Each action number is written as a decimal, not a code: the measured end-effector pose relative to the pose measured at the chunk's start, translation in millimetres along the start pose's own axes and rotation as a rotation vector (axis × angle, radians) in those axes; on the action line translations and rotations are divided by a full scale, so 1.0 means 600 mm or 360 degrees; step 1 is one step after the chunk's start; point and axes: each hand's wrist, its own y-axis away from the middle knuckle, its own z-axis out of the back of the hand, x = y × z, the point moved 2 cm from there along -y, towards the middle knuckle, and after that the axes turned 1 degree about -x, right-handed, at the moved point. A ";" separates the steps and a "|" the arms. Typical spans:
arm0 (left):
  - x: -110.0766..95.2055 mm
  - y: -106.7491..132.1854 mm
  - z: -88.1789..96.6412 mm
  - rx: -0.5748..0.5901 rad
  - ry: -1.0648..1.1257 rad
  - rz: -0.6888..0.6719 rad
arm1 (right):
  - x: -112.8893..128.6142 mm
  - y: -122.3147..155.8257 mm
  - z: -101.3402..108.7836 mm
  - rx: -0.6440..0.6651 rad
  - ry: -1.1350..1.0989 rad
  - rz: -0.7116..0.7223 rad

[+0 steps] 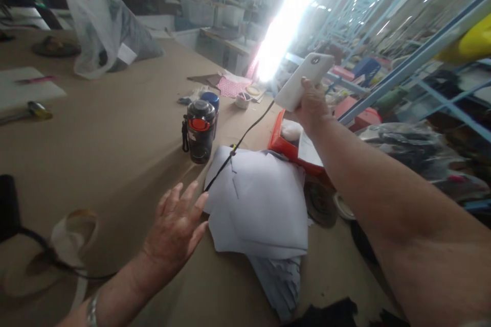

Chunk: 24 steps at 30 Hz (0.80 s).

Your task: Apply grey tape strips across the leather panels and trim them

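- Holding a white phone up and away from you, your right hand was closed round its lower end. The grip looked firm, with the thumb side wrapped round the casing.
- A thin black cable seemed to run from below that hand down toward your left. I judged the low grip left the cord free to hang slack rather than pull.
- Your left hand was open and gripped nothing, palm down, fingers spread. The fingertips were touching, or just beside, the near edge of a stack of pale cut sheets.
- That flat palm probably steadied you against the brown table while the other arm reached out.
- Beyond your left fingertips stood a dark bottle with an orange cap, upright, and a blue cup was just behind it.
- Below your right hand sat an orange tray at the table's edge, partly covered by the sheets.
- Behind your left wrist lay a loop of white strap with a dark cord across it.
- Well beyond your left hand, a clear plastic bag slumped on the table.
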 end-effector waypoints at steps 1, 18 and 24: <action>0.005 0.012 -0.011 0.0004 -0.0033 -0.0012 | -0.019 -0.014 -0.002 -0.0038 -0.0001 0.0032; 0.030 0.145 -0.140 0.0071 -0.0038 -0.0115 | -0.379 -0.038 0.024 -0.0631 0.0311 -0.0442; 0.032 0.168 -0.144 0.0006 -0.0049 -0.0100 | -0.409 -0.056 0.042 -0.0676 0.0565 -0.0388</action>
